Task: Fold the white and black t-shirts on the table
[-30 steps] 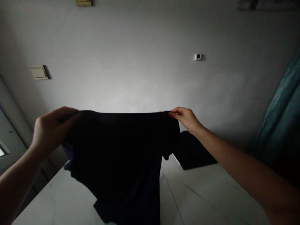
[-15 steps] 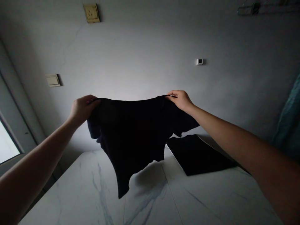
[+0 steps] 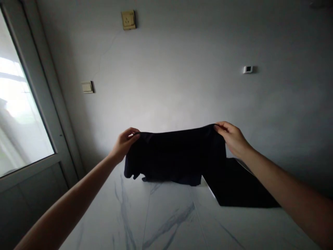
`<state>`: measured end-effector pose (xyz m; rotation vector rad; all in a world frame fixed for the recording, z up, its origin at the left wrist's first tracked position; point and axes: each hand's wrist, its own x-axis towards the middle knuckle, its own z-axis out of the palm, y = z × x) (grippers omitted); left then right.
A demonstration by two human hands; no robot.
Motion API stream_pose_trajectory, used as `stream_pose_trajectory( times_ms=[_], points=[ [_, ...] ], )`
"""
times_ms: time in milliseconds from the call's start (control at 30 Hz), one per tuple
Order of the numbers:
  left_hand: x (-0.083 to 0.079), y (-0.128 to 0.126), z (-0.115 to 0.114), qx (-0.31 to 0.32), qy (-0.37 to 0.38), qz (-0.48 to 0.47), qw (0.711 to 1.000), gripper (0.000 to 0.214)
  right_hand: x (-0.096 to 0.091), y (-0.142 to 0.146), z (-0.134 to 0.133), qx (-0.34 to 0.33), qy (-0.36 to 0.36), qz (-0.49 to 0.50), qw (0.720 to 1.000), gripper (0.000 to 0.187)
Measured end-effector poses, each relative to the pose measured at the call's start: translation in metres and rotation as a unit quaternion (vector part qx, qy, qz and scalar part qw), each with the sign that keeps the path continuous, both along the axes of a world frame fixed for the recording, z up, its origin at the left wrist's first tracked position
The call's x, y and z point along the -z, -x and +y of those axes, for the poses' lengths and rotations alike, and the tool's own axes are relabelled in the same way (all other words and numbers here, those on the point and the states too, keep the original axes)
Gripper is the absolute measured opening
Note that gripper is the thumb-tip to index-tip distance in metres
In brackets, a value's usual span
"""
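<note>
From your head camera, your left hand (image 3: 125, 143) and right hand (image 3: 232, 138) stand well apart, each pinching one end of the top edge of a dark T-shirt (image 3: 174, 156). The shirt hangs between them in front of you, above a white marble-patterned table (image 3: 161, 222). A flat dark cloth (image 3: 241, 187) lies on the table below your right hand, partly behind the shirt. On the grey wall (image 3: 182, 76) are a beige wall socket (image 3: 128, 19), a beige switch (image 3: 87, 87) and a small white box (image 3: 248, 69), its markings too small to read. A glass door (image 3: 26, 104) stands to your left.
</note>
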<state>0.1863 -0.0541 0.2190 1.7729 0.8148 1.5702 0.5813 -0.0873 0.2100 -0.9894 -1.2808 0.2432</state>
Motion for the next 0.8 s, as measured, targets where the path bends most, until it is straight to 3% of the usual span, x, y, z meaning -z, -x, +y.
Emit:
stream_pose_trajectory(
  times_ms=[200, 300, 467, 633, 800],
  points=[
    [0.088, -0.020, -0.032, 0.054, 0.065, -0.039, 0.996, 0.022, 0.078, 0.041, -0.038, -0.010, 0.102, 0.027, 0.994, 0.040],
    [0.114, -0.040, -0.029, 0.075, 0.097, -0.069, 0.990, 0.022, 0.098, 0.074, -0.044, -0.032, 0.128, -0.028, 0.991, 0.036],
    [0.119, -0.067, -0.016, 0.080, 0.088, -0.111, 0.987, 0.017, 0.105, 0.128, -0.046, -0.086, 0.147, -0.092, 0.981, 0.029],
    [0.120, -0.076, -0.010, 0.091, 0.047, -0.090, 0.991, 0.010, 0.107, 0.165, -0.047, -0.058, 0.132, -0.117, 0.983, 0.042],
    [0.127, -0.071, 0.002, 0.128, 0.022, -0.041, 0.991, 0.008, 0.115, 0.173, -0.033, -0.021, 0.115, -0.166, 0.979, 0.009]
  ],
)
